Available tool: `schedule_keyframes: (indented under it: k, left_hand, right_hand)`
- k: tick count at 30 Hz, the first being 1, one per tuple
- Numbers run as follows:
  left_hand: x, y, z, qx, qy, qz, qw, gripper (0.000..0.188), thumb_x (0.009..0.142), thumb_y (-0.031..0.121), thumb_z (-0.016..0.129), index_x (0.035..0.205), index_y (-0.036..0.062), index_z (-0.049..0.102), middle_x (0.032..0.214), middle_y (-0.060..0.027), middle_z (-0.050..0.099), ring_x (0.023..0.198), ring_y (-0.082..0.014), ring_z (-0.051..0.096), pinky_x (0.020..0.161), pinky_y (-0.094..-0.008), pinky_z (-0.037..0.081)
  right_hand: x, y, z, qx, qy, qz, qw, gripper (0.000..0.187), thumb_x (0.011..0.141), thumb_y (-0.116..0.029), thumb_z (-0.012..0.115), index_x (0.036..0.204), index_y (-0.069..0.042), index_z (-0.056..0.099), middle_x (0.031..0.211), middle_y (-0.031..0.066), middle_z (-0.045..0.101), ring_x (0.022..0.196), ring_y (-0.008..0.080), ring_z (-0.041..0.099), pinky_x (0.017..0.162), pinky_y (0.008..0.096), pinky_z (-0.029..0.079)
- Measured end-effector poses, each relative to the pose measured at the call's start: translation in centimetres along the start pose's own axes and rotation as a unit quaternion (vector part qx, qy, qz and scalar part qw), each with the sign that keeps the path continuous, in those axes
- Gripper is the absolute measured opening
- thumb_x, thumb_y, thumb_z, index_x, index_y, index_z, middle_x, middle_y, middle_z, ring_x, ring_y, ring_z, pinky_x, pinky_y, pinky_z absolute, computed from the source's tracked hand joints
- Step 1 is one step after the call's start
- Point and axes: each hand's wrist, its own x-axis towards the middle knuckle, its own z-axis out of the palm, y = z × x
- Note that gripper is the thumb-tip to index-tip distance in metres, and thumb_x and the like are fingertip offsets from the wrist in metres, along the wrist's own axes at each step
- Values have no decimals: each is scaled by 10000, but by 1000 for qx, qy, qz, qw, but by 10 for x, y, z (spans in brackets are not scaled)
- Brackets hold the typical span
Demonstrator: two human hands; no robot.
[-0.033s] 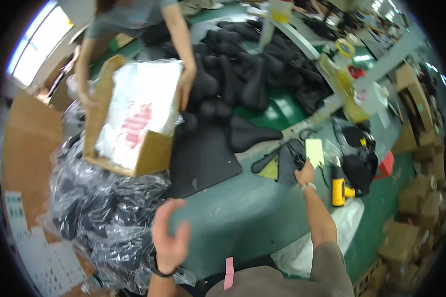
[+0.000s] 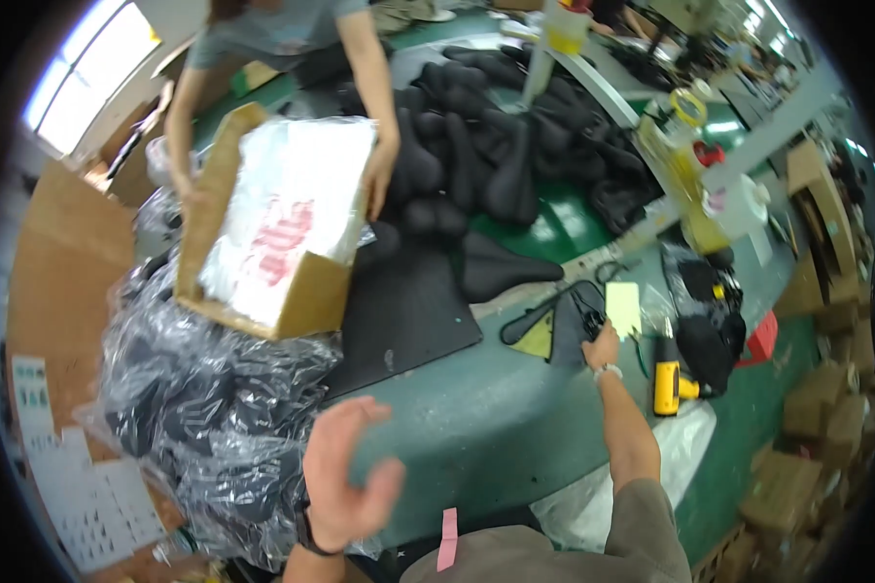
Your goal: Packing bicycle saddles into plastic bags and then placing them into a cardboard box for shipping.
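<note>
My left hand hovers over the near part of the green table, fingers spread and empty, slightly blurred. Farther off to the right, my right hand is at the edge of a flat black, grey and yellow-green piece, beside a small tangle of black cord. Its fingers look closed, but what they grip is too small to make out. Just beyond it lies a pale yellow paper pad. Across the table, another person's two hands hold a cardboard box with a white plastic-wrapped pack inside.
Black bike saddles are heaped at the far side. A black flat board lies mid-table. Plastic-bagged dark items pile up at the left. A yellow-and-black heat gun and bagged black parts lie at the right.
My left hand has shifted slightly right, its fingers still apart. The view has moved a little; my right hand stays by the cord, and the other person still holds the box.
</note>
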Motion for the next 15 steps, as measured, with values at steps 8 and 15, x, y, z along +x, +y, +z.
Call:
schedule_keyframes:
  k: [8,15]
  left_hand:
    - [4,155,-33,161,213,262,927,782,987,381,537,1571,341,18,1127,-25,684,992,-246,615,776,-422,502]
    - [-29,145,-42,155,321,320,878,756,987,258,558,1579,300,90,1112,20,669,911,-211,601,760,-402,500]
  right_hand:
    - [33,-101,-30,141,89,-13,986,410,682,-191,702,1013,26,596,880,199,611,852,408,590,801,474,468]
    - [103,-263,-106,201,54,-132,969,599,701,-317,725,1149,68,623,912,207,689,866,332,667,814,407,496]
